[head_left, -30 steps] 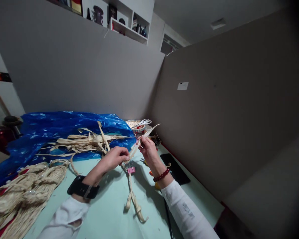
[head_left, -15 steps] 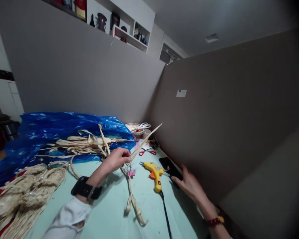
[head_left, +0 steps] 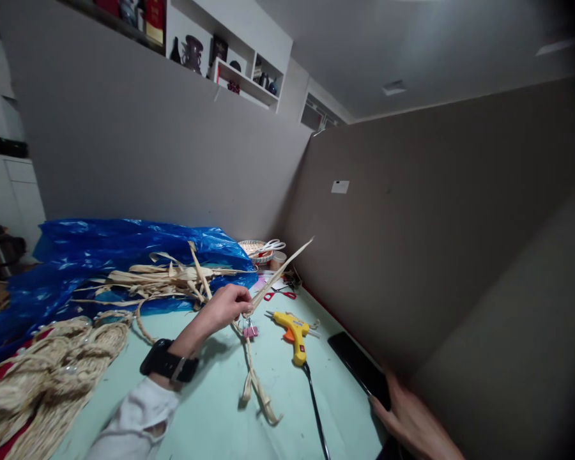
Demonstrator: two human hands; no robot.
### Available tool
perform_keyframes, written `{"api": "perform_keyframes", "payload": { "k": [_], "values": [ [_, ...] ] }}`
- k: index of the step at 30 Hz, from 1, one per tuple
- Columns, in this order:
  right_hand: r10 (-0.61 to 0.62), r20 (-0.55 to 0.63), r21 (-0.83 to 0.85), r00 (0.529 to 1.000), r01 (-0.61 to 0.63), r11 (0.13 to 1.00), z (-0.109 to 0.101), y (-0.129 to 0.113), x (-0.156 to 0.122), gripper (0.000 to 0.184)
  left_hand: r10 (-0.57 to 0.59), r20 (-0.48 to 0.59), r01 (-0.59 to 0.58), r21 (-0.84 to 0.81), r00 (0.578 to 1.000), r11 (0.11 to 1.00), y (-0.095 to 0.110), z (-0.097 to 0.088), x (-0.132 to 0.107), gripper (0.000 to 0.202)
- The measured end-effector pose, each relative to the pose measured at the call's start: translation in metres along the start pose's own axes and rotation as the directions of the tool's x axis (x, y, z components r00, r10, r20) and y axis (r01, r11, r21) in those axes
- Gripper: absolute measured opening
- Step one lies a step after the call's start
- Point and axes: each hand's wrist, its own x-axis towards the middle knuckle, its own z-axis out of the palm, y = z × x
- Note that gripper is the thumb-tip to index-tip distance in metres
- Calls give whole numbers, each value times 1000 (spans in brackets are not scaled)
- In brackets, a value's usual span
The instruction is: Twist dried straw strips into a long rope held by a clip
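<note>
My left hand pinches pale dried husk strips near the middle of the table, and their long ends point up and to the right. Just under the fingers a pink binder clip grips the braided husk cord, whose knotted ends trail toward me. At the lower right my right hand has its thumb and fingers round the near end of a black phone, close to the table's right side. Between the hands lies a yellow glue gun with its black cord.
Red-handled scissors lie behind the glue gun, before a small basket. Loose husks rest on a blue plastic sheet at the back left. Woven husk slippers sit front left. A grey partition borders the right.
My right hand has moved toward me and to the right, and the phone has come along with it. My left hand keeps its pinch on the husk strips. The view has turned slightly.
</note>
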Motion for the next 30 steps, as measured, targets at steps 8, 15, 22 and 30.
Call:
{"api": "perform_keyframes", "payload": {
  "k": [8,15,22,30],
  "values": [
    [-93,-231,430,968,188,883,-57,-88,3,55,9,51,-3,-125,999,992,2,3,-2,18],
    [-421,-169,934,891,282,220,-79,-259,92,29,-16,42,25,-213,999,977,0,-7,-7,20],
    [-402,-76,996,912,51,-74,-39,-281,121,13,-112,43,118,-204,993,972,-19,-10,-7,19],
    [-366,3,965,931,-98,-243,-26,-269,128,14,-175,207,206,-138,963,969,-28,0,-5,17]
  ]
}}
